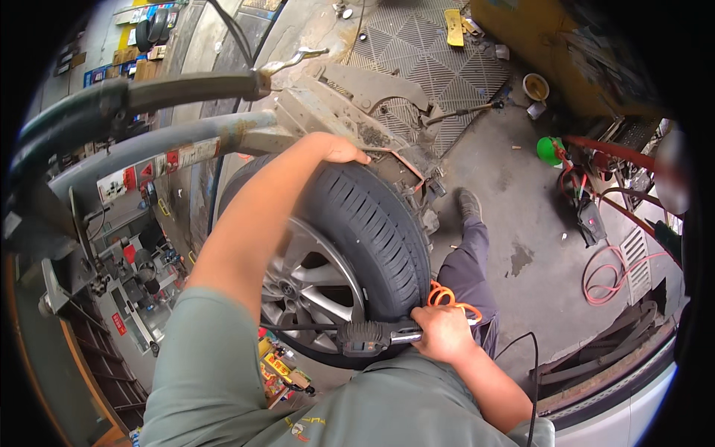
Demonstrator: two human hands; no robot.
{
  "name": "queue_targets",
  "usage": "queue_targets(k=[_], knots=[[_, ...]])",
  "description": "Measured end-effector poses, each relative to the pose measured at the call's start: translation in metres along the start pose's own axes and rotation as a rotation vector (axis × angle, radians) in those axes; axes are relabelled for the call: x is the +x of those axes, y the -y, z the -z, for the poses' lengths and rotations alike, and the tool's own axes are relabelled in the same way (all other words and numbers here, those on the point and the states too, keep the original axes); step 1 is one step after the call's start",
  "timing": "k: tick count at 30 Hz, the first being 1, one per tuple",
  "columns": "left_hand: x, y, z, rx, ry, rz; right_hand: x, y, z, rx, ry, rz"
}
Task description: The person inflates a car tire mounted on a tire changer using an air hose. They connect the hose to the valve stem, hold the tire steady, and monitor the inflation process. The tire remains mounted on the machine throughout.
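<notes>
A wheel with a black treaded tyre (372, 231) and a silver spoked rim (316, 279) stands upright before me, against a grey metal machine (305, 104). Across its top reaches my left hand (339, 149), resting on the far part of the tyre with a finger stretched out. My right hand (447, 334) is closed round the metal handle of a tyre inflator gun (366, 338) with a small display. The gun lies level against the near side of the wheel. An orange coiled hose (443, 293) shows beside my right hand, and a black hose runs from the gun's left end over the rim.
A thick machine arm (186, 93) juts in from the left. A toolbox trolley (141, 290) stands lower left. On the right floor lie a pink hose (596, 287) and cables, near a green round object (549, 150). My shoe (469, 203) is right of the tyre.
</notes>
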State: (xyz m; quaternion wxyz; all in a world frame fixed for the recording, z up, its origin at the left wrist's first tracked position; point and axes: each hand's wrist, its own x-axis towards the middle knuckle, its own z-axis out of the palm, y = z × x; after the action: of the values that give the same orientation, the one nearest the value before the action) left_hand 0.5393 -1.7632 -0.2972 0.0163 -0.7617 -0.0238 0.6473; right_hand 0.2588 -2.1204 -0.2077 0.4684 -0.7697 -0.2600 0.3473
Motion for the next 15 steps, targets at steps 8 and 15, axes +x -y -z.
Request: queue_targets(k=[8, 15], knots=[[-0.028, 0.007, -0.024, -0.219, -0.047, -0.067, -0.021, 0.012, -0.013, -0.033, 0.011, -0.046], [0.013, 0.013, -0.017, -0.242, 0.037, -0.005, -0.015, 0.001, -0.019, -0.022, -0.046, -0.013]])
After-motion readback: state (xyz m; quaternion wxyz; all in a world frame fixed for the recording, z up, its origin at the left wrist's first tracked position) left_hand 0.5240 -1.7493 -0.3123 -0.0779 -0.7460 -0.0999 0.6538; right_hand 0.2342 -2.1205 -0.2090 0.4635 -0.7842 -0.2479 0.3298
